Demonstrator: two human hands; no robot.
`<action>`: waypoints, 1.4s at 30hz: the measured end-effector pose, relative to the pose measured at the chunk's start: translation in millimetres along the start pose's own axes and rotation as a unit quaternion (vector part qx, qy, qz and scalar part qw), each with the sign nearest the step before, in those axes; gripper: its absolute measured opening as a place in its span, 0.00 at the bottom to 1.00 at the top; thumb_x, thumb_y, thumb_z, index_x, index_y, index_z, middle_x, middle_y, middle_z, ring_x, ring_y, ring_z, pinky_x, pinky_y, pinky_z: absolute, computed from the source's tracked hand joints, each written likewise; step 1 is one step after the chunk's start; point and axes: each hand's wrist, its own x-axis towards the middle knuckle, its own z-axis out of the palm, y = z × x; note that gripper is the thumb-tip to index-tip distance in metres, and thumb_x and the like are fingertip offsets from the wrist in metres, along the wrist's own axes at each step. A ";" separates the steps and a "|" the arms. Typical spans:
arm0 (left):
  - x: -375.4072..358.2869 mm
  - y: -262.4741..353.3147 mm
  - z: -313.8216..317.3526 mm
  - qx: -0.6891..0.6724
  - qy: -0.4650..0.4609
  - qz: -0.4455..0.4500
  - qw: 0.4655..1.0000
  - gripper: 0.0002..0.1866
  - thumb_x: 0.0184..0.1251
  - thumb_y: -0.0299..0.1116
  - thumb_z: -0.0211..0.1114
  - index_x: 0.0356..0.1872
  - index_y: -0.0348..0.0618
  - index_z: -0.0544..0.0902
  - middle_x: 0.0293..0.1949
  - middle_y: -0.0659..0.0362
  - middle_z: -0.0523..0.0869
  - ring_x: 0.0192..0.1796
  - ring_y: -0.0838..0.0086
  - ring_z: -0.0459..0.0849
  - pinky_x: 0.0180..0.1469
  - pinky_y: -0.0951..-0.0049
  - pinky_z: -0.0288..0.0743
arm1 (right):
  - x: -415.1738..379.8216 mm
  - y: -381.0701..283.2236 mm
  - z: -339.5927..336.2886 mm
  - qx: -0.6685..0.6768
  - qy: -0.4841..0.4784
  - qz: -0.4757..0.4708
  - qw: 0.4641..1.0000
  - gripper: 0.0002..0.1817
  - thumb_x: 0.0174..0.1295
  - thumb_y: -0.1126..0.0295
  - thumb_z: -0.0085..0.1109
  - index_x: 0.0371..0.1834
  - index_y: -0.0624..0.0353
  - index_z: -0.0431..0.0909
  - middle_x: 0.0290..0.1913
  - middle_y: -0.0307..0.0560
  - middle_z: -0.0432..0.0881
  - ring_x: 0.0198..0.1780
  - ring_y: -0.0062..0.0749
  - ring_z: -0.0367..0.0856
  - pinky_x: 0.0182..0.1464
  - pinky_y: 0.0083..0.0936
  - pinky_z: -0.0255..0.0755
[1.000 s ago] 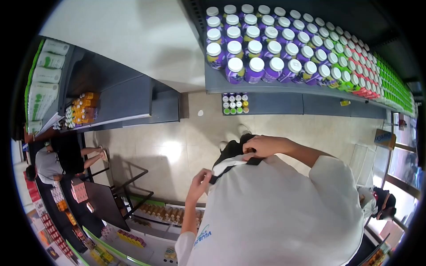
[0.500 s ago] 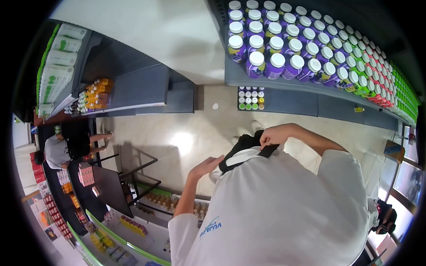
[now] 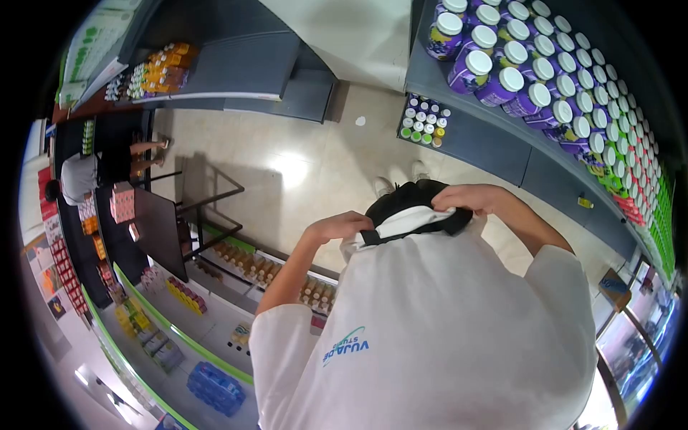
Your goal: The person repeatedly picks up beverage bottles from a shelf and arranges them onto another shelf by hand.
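Observation:
At the waist of the white shirt (image 3: 444,308), a black band (image 3: 412,235) runs along a folded strip of white cloth. My left hand (image 3: 338,227) is at the left end of this fold, its fingers bent over the shirt hem. Over on the right, my right hand (image 3: 466,198) pinches the black band and cloth, with its fingertips partly hidden. Black clothing (image 3: 405,201) shows beyond the fold, and my shoes (image 3: 383,187) are on the floor.
White-capped jars (image 3: 502,82) fill a shelf at the upper right, above small bottles (image 3: 423,122). Grey shelves (image 3: 236,64) stand upper left. A dark table (image 3: 161,233) and another person (image 3: 79,179) are at the left.
The view has turned, bringing the jar shelf farther up and right. My left hand has gone from lying nearly flat to curling at the hem. The white fold between my hands is wider.

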 end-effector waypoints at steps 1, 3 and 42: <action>3.7 -4.5 -0.9 -0.021 -0.070 -0.005 0.997 0.19 0.73 0.40 0.53 0.56 0.43 0.84 0.49 0.57 0.86 0.58 0.71 0.77 0.68 0.72 0.62 | -13.9 -14.7 9.6 -0.052 0.026 0.049 0.997 0.16 0.68 0.58 0.56 0.53 0.49 0.84 0.40 0.26 0.79 0.24 0.07 0.67 0.17 0.15 0.56; 4.5 -10.5 5.8 -0.044 -0.067 -0.002 0.997 0.18 0.73 0.41 0.53 0.52 0.42 0.85 0.46 0.57 0.86 0.56 0.71 0.78 0.66 0.72 0.65 | -23.5 -22.9 23.1 -0.057 0.035 0.075 0.995 0.18 0.68 0.57 0.54 0.57 0.49 0.83 0.39 0.26 0.79 0.26 0.07 0.68 0.19 0.15 0.58; -4.1 -14.4 28.9 0.155 0.086 0.198 0.964 0.18 0.58 0.29 0.60 0.51 0.38 0.81 0.37 0.40 0.85 0.44 0.44 0.82 0.48 0.51 0.75 | 35.4 16.0 22.8 -0.446 0.107 -0.264 0.849 0.17 0.59 0.77 0.62 0.53 0.65 0.81 0.47 0.62 0.85 0.48 0.59 0.81 0.53 0.42 0.75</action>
